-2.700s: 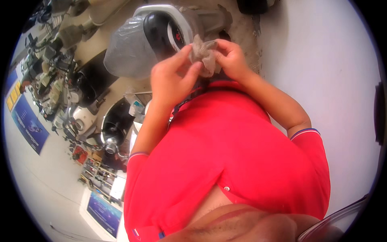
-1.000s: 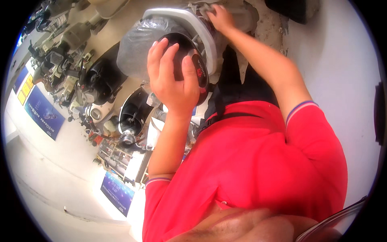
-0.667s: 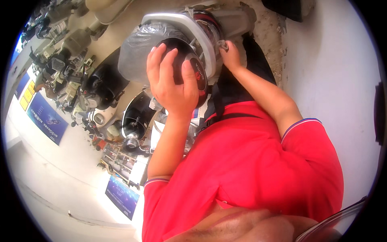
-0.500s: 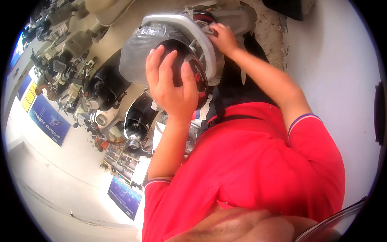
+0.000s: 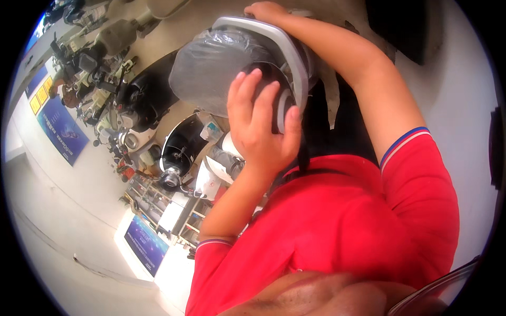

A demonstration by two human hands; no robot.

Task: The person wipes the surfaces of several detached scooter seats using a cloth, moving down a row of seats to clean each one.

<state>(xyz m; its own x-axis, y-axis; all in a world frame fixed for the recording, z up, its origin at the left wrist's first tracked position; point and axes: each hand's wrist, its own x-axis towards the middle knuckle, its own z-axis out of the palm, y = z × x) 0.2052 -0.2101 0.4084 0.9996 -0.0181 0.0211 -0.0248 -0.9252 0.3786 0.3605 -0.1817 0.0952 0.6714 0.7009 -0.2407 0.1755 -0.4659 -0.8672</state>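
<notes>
A scooter's seat (image 5: 203, 66) under clear plastic wrap lies ahead of me, with a silver-grey grab rail (image 5: 295, 55) curving round its rear. My left hand (image 5: 263, 126) is wrapped over a rounded black backrest pad (image 5: 271, 73) inside that rail. Its fingers lie across the top and the thumb comes down the near side, covering much of the pad. At the rail's far side, my right hand (image 5: 268, 11) has its fingers curled; what they grip is hidden. Its forearm reaches over the rear of the scooter.
Black scooter shells (image 5: 182, 145) and several parked scooters (image 5: 100, 68) stand to the left. A metal rack (image 5: 147, 192) is farther back, below blue wall posters (image 5: 63, 129). A pale wall (image 5: 448, 95) runs along my right, with a dark object (image 5: 398, 29) at the upper right.
My right hand has moved from the scooter's rear to the rail's far side. My left hand stays on the pad, now farther right in view, and the pad's red emblem no longer shows.
</notes>
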